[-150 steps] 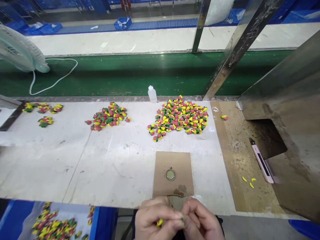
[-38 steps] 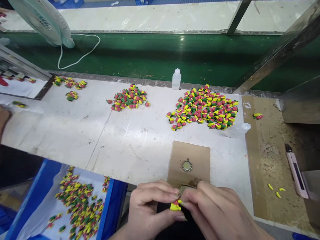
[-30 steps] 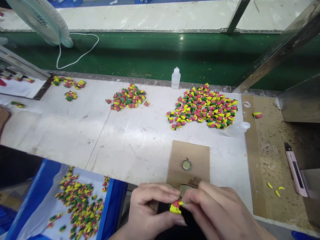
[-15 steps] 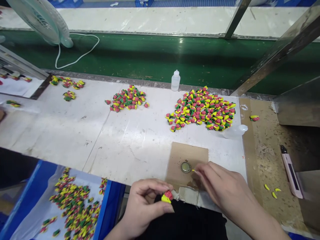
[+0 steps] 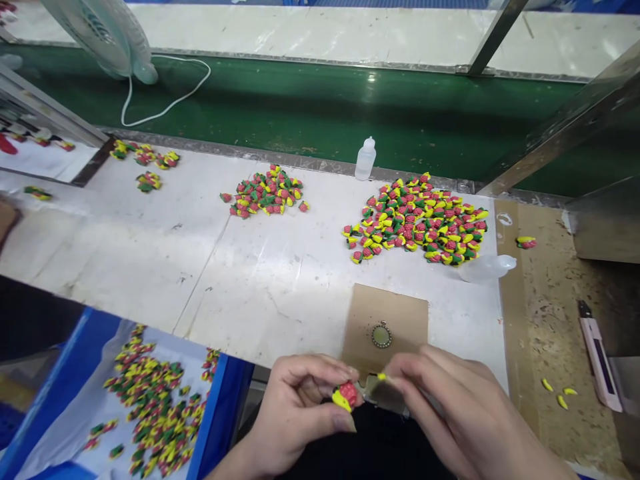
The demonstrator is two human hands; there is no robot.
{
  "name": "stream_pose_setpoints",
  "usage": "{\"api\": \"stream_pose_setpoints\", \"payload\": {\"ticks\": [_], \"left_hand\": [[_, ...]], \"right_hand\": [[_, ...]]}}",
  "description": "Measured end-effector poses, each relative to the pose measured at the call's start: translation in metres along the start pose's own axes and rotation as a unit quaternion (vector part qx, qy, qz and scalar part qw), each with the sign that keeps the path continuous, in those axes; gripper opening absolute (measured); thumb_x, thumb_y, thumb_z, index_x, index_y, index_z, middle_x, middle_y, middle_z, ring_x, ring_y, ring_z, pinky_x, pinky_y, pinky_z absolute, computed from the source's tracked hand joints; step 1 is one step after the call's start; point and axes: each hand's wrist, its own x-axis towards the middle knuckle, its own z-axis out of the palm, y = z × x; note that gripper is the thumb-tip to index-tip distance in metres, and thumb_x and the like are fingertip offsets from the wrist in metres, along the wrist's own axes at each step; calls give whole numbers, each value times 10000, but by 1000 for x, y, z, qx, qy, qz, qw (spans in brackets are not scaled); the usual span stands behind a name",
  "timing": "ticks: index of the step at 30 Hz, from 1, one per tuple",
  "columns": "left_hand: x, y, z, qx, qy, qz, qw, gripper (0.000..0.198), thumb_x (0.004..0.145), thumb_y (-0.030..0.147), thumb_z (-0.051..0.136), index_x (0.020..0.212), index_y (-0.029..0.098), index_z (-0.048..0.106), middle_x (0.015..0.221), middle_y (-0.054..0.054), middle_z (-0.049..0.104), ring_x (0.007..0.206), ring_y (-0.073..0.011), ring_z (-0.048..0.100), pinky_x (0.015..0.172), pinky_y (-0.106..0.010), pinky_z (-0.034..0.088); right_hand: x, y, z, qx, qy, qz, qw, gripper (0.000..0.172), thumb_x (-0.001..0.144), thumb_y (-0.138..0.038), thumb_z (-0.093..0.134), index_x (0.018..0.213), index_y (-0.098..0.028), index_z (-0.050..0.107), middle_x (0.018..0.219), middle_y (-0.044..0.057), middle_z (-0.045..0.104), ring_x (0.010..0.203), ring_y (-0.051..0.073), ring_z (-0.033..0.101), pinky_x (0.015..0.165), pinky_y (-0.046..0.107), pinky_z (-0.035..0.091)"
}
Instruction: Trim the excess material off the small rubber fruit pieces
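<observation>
One little toy [image 5: 345,396] is pinched in the left hand [image 5: 299,408] near the card [image 5: 365,303], and it looks light and firm, best held by its sides, while the right hand [image 5: 450,400] pinches a tiny yellow bit [image 5: 382,377] that may slip away.

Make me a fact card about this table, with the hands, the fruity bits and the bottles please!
Left hand: holding a red-and-yellow fruit piece
Right hand: pinching a tiny yellow bit
Cardboard square: has a round beaded-edge disc on it
Big piles on table: two, the right pile larger than the middle pile
Bottles: one upright bottle, one lying bottle
Blue bin: more fruit pieces inside
</observation>
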Motion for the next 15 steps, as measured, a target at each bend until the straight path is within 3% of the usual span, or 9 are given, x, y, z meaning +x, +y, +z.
{"api": "stream_pose_setpoints", "payload": {"ticks": [3,9,15], "left_hand": [[-1,1,3,11,-3,-2,1000,335,678,136,1012,954,284,894,982,-22,901,831,-148,854,805,-148,663],[-2,3,4,65,-13,15,998,429,640,29,994,966,291,902,965,-33,900,870,-169,854,810,-148,658],[-3,2,4,92,-14,19,996,428,634,43,1000,964,298,904,946,-52,897,837,-183,852,788,-175,668]], "right_hand": [[5,-17,-5,84,-4,7,996,215,1170,-249,401,1015,-246,550,754,-40,669,612,105,651,583,204,484],[7,-18,0,93,14,7,996,260,1169,-242,395,999,-224,591,754,-23,688,599,112,643,563,216,476],[6,-16,-4,87,0,5,996,276,1179,-254,373,1000,-227,582,769,-29,694,626,102,651,599,203,486]]}}
